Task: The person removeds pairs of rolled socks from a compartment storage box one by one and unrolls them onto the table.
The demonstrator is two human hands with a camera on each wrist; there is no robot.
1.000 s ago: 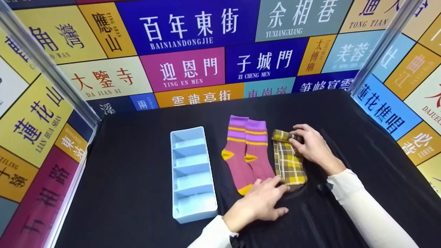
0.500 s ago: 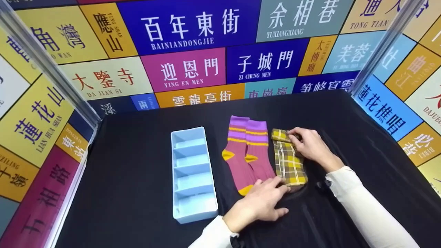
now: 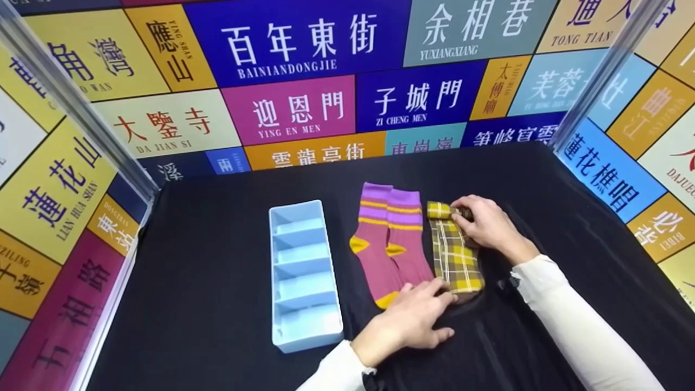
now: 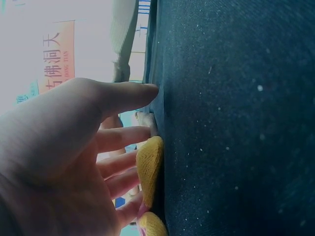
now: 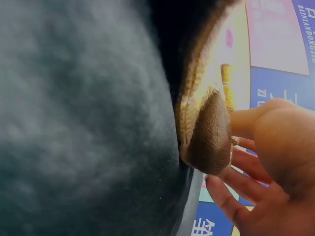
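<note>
Yellow-and-brown plaid socks (image 3: 457, 255) lie on the black cloth, their far end folded over toward me. My right hand (image 3: 491, 225) pinches that folded end between thumb and fingers. In the right wrist view, a plain brown patch (image 5: 211, 135) of the socks bulges beside the fingertips. My left hand (image 3: 415, 317) lies palm down with extended fingers, tips touching the near end of the plaid socks. It also covers part of the pink-and-purple socks (image 3: 374, 260), which lie flat to the left. Their yellow toes (image 4: 150, 169) show by my left fingers in the left wrist view.
A light blue organizer box (image 3: 307, 274) with several compartments stands left of the socks. Black cloth (image 3: 206, 282) covers the table. Sign-printed panels (image 3: 304, 103) and metal posts (image 3: 103, 108) enclose the back and sides.
My right hand shifts slightly, first right along the folded end, then back left and away from me. The folded end flattens a little, then looks rounder again. My left hand stays in place.
</note>
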